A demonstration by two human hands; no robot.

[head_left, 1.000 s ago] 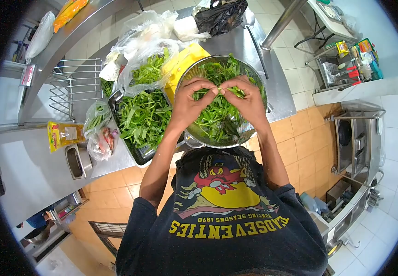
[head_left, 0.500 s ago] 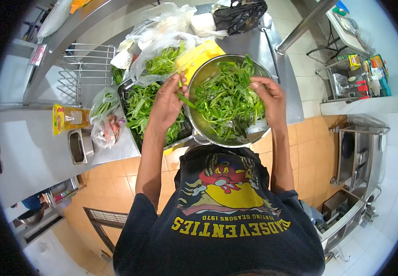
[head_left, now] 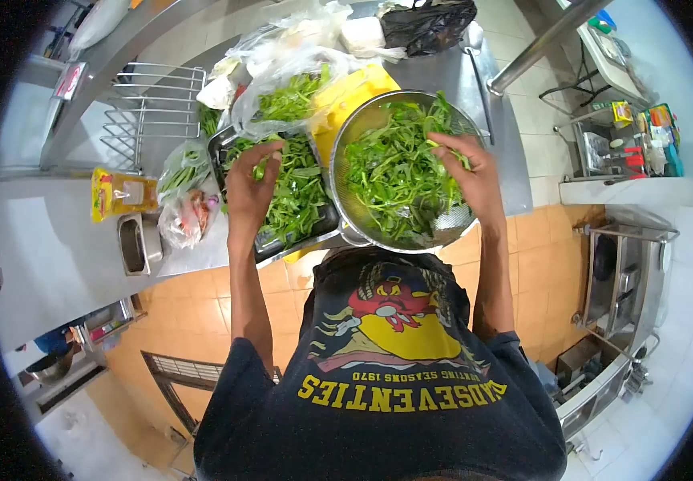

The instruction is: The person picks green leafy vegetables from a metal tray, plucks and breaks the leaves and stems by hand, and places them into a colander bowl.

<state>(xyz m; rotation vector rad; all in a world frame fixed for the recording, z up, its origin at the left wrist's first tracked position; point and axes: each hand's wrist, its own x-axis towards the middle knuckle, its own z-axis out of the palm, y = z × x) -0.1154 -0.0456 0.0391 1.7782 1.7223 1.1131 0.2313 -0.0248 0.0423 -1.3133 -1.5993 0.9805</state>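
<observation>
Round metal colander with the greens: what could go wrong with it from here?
The round metal colander seems to jut past the near edge of the grey metal table, so a bump might tip it. Leafy green sprigs reach its far rim and could drop out.

Perforated, shiny metal colander [head_left: 459, 227]; smooth, grey metal desk [head_left: 513, 172]; glossy black tray [head_left: 329, 218]; thin, crinkled, see-through plastic bag [head_left: 262, 60]; matt black cloth shirt [head_left: 434, 445].

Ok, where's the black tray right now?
In the head view, the black tray is on the left, directly beside the metal colander, with leafy greens in it and the left hand over it.
</observation>
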